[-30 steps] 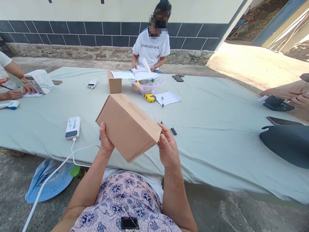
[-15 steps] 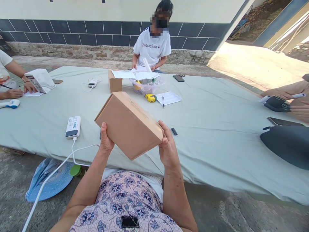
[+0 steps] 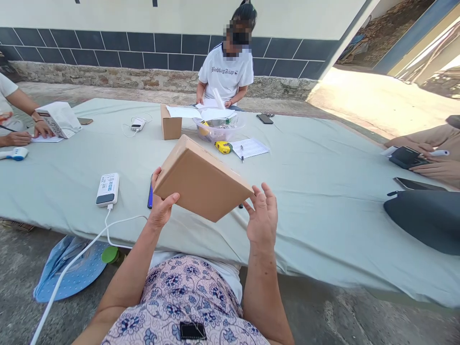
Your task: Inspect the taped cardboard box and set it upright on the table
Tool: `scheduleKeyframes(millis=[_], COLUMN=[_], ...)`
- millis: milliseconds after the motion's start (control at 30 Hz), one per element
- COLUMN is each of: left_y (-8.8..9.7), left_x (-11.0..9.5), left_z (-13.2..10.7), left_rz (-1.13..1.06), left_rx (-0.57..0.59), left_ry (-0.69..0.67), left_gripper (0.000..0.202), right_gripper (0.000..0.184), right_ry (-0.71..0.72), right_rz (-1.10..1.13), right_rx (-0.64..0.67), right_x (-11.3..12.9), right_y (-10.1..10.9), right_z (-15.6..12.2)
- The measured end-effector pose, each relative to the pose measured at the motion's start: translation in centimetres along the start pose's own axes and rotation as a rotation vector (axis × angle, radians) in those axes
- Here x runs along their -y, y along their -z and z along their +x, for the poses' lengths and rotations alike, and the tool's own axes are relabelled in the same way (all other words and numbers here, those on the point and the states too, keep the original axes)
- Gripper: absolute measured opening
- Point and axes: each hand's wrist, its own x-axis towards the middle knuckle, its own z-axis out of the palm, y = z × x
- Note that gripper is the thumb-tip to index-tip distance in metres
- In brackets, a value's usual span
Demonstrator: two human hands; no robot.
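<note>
A plain brown cardboard box (image 3: pixel 201 182) is held tilted in the air above the near edge of the green-covered table (image 3: pixel 323 191). My left hand (image 3: pixel 161 205) grips the box's lower left corner, thumb on its near face. My right hand (image 3: pixel 262 218) is beside the box's right corner with its fingers spread, only just touching or slightly off the edge. A dark phone (image 3: pixel 150 196) lies on the cloth just under the box.
A white power bank (image 3: pixel 107 189) with a cable lies left of my hands. Further back are a small cardboard box (image 3: pixel 170 125), a clear bowl (image 3: pixel 219 128), a yellow tape measure (image 3: pixel 223 146) and a paper with a pen (image 3: pixel 249 147). Other people sit opposite, left and right.
The box has tipped flatter, its far side dropping so the broad face shows. My right hand has let go of the right corner and opened its fingers. My left hand keeps its grip.
</note>
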Motion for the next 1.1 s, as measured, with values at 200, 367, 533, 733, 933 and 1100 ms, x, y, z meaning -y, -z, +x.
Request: scheduleKeyframes(millis=[200,367,533,733,933,1100], left_y=[0.4,-0.6,-1.1,-0.2,0.9,0.4], left_x=[0.8,0.1,-0.6,0.3,0.8,-0.5], left_z=[0.3,0.2,0.2,0.2,-0.4,-0.1], left_rz=[0.687,0.775,0.768,0.766,0.761,0.532], left_rx=[0.024,0.217,0.248,0.252,0.155,0.118], left_ry=[-0.694,-1.062,-1.079,-1.017,-0.869,-0.771], left_gripper=[0.113,0.112,0.110,0.106,0.111,0.104], right_gripper=[0.087,0.099,0.095,0.099,0.094,0.092], right_ry=[0.178,0.380,0.421,0.433,0.349,0.256], right_rz=[-0.155,-0.268,-0.307,-0.341,-0.412,-0.371], right_rx=[0.092,0.203,0.208,0.223,0.098,0.079], right_x=[-0.6,-0.7,-0.8,-1.2,-1.5,-2.1], right_y=[0.1,0.2,0.6,0.8,1.0,1.3], right_z=[-0.8,-1.5,-1.5,-1.1,-0.4,0.5])
